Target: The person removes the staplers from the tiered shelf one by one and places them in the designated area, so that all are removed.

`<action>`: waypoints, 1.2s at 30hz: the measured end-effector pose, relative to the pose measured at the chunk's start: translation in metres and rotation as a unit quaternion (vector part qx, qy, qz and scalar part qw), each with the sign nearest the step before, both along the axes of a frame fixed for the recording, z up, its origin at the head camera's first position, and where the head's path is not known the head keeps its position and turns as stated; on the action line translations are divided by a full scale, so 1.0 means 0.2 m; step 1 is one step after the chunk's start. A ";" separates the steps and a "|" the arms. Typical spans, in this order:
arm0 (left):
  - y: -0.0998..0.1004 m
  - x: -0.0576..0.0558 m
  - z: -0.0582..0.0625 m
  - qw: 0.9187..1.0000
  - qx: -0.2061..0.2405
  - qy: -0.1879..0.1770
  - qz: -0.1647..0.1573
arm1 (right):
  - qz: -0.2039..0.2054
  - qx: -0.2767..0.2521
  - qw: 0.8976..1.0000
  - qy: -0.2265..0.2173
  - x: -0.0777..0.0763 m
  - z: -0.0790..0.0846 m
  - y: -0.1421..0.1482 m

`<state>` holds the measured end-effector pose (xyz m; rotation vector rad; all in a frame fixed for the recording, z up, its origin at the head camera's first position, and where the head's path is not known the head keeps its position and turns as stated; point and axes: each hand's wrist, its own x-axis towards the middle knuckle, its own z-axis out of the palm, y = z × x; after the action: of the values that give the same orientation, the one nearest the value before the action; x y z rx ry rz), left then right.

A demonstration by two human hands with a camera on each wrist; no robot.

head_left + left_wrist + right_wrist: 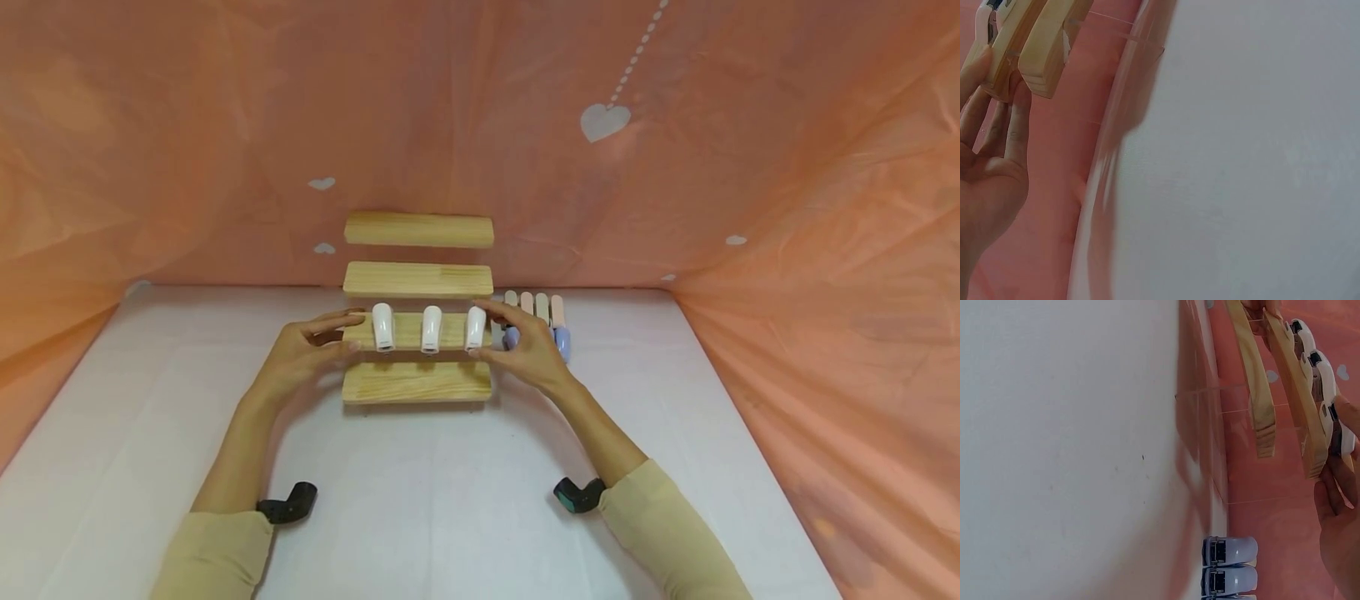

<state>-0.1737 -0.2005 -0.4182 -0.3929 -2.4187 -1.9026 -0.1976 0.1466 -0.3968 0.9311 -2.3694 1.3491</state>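
A stepped rack of pale wooden boards on clear supports stands at the table's back. Three glossy white rounded objects with dark slots at their front ends stand in a row on its second board from the front: left, middle and right. My left hand grips that board's left end, thumb in front and fingers behind. With thumb at the front end and index finger at the back, my right hand holds the right white object. Its other fingers lie by the board's end in the right wrist view.
Several lavender objects with dark front fittings stand right of the rack. Pastel strips show behind them. The white tabletop meets an orange-pink curtain at the back and sides.
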 end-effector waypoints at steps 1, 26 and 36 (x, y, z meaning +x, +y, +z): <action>0.00 0.00 0.00 1.000 -0.001 0.000 -0.001 | -0.002 0.001 1.000 0.001 0.00 0.00 0.00; -0.01 0.00 -0.01 1.000 -0.015 -0.003 0.009 | -0.032 0.021 0.998 -0.057 0.09 -0.07 0.26; -0.01 -0.01 -0.01 1.000 -0.003 0.015 -0.003 | -0.055 0.046 0.993 -0.097 0.13 -0.14 0.35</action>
<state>-0.1756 -0.2021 -0.4210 -0.4271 -2.4084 -1.8781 -0.1719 0.2156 -0.4256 0.7071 -2.6061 1.3533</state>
